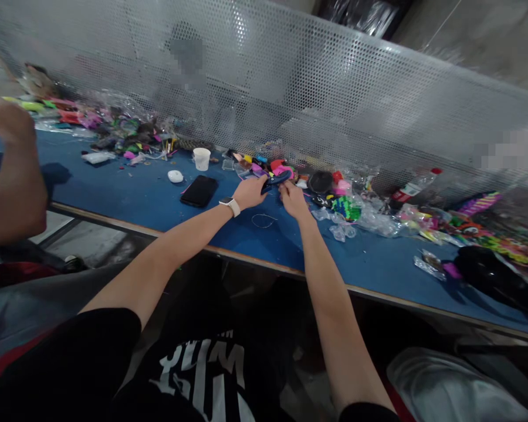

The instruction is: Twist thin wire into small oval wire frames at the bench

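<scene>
My left hand (251, 192), with a pale watch on its wrist, is closed around one end of a dark blue elongated object (278, 179) over the far half of the blue table. What kind of thing it is, I cannot make out. Just below its other end, my right hand (294, 199) has its fingers bent and drawn together; whatever they pinch is too small or hidden to tell. Pink and purple pieces (282, 167) lie right behind both hands. On the table in front of them is a thin wire loop (264, 221).
Left of my hands are a black phone (199, 191), a white mouse-shaped item (175, 176) and a white cup (201, 158). Mixed small items line the perforated metal screen (264, 76). A bottle (416, 186) lies at right. Another person's arm (15, 170) reaches in at left.
</scene>
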A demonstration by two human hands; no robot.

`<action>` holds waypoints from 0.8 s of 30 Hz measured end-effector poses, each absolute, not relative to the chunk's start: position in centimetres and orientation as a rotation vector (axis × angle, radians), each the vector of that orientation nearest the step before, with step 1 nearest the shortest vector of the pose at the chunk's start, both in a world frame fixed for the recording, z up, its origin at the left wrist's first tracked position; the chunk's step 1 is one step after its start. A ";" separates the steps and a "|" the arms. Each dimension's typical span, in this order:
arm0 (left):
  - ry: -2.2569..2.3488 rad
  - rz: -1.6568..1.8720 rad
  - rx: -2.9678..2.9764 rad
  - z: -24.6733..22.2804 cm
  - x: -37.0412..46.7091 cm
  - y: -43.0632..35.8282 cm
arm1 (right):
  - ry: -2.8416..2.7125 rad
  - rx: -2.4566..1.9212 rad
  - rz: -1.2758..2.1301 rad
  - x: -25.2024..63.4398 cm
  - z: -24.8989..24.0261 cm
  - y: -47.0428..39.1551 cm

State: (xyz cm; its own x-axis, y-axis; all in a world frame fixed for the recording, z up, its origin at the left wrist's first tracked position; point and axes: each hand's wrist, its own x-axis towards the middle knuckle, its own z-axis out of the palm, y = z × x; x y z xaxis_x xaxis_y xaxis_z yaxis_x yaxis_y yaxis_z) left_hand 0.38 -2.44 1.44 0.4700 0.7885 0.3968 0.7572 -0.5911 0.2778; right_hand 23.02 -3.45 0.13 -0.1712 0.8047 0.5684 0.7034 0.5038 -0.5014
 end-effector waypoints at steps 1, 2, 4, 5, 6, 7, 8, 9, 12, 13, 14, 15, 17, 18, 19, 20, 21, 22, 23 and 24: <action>1.396 0.754 2.643 1.5 0.3 -2.4 | -1.928 -1.256 0.148 23.1 0.1 -3.5; 1.407 0.746 2.646 1.5 0.3 -2.4 | -1.935 -1.263 0.141 23.1 0.2 -3.5; 1.423 0.727 2.647 1.5 0.2 -2.5 | -1.947 -1.270 0.129 23.1 0.2 -3.6; 1.429 0.721 2.643 1.5 0.2 -2.5 | -1.952 -1.274 0.127 23.1 0.2 -3.6; 1.431 0.718 2.637 1.6 0.1 -2.5 | -1.958 -1.279 0.127 23.1 0.2 -3.6; 1.427 0.721 2.632 1.6 0.1 -2.5 | -1.960 -1.281 0.130 23.0 0.2 -3.6; 1.420 0.728 2.629 1.6 0.0 -2.5 | -1.959 -1.279 0.136 23.0 0.1 -3.6; 1.412 0.736 2.627 1.6 0.0 -2.4 | -1.952 -1.273 0.142 23.0 0.0 -3.5; 1.395 0.755 2.628 1.7 -0.1 -2.4 | -1.923 -1.256 0.166 22.9 -0.2 -3.3; 1.394 0.757 2.626 1.7 -0.1 -2.4 | -1.920 -1.256 0.174 22.9 -0.3 -3.3; 1.392 0.758 2.623 1.7 -0.1 -2.4 | -1.921 -1.258 0.179 22.9 -0.3 -3.2; 1.388 0.756 2.622 1.8 -0.1 -2.4 | -1.927 -1.260 0.180 23.0 -0.4 -3.2; 1.376 0.752 2.619 1.8 -0.1 -2.3 | -1.941 -1.265 0.178 23.0 -0.3 -3.3; 1.371 0.753 2.618 1.8 -0.1 -2.3 | -1.945 -1.269 0.179 23.1 -0.3 -3.3; 1.368 0.755 2.617 1.7 -0.1 -2.2 | -1.945 -1.276 0.184 23.2 -0.3 -3.4; 1.365 0.758 2.615 1.7 0.0 -2.2 | -1.943 -1.285 0.192 23.2 -0.3 -3.4; 1.365 0.761 2.615 1.7 0.0 -2.1 | -1.940 -1.295 0.202 23.3 -0.3 -3.4; 1.367 0.763 2.616 1.6 0.0 -2.1 | -1.938 -1.305 0.215 23.4 -0.3 -3.4; 1.368 0.762 2.620 1.6 0.0 -2.1 | -1.942 -1.314 0.227 23.6 -0.4 -3.3; 1.370 0.758 2.626 1.6 0.1 -2.0 | -1.954 -1.322 0.234 23.7 -0.5 -3.2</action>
State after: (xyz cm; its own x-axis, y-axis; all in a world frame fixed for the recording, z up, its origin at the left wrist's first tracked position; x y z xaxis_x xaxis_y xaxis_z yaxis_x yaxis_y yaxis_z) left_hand 0.08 -2.05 1.60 0.4763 0.7892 0.3877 0.7476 -0.5956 0.2939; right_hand 23.67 -3.16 -0.47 -0.1829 0.8580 0.4801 0.7206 0.4492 -0.5282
